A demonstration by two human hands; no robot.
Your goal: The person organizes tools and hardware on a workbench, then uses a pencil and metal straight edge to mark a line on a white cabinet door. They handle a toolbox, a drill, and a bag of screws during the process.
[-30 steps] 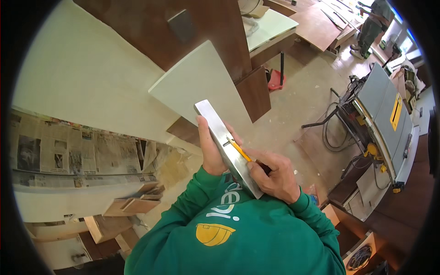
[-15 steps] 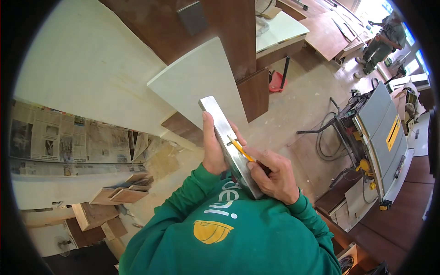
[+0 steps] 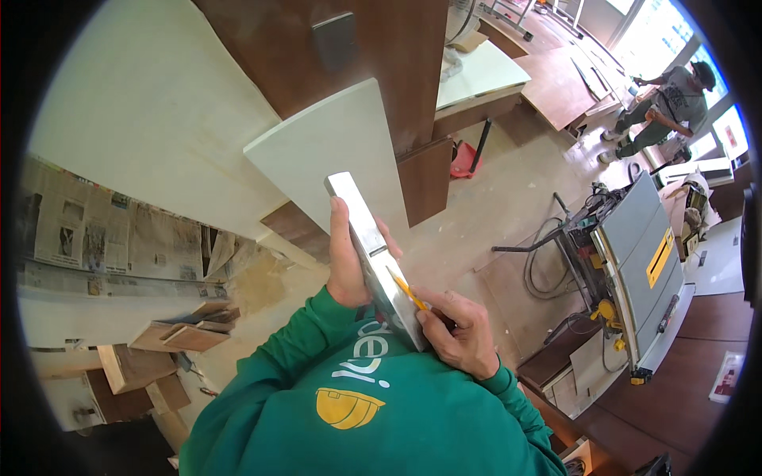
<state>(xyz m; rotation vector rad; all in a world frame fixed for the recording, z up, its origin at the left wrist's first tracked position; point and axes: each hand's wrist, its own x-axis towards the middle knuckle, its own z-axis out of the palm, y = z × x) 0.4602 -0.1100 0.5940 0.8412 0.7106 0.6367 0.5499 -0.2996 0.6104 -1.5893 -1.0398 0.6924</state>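
Note:
A long silver metal hand plane [image 3: 357,214] lies slantwise before my chest, its shiny flat sole facing up. A narrow dark slot crosses the sole near its middle. My left hand [image 3: 347,262] is closed round the plane from below, thumb along one edge and fingers on the other. Pinched in my right hand [image 3: 464,332] is a yellow pencil [image 3: 410,293], its tip over the sole just on the near side of the slot. Whether the tip touches the metal I cannot tell. My right fingers are close to the plane's near end.
A pale curved-edge board [image 3: 333,135] stands ahead against brown panels. To the right is a table saw [image 3: 635,246] on a stand with cables. Wood offcuts [image 3: 186,329] lie at left beside newspaper-covered surfaces [image 3: 119,238]. Another person [image 3: 671,107] stands at the far right.
The pencil tip has shifted from the far side of the slot to its near side, toward me. My left hand keeps its hold. The view has turned slightly.

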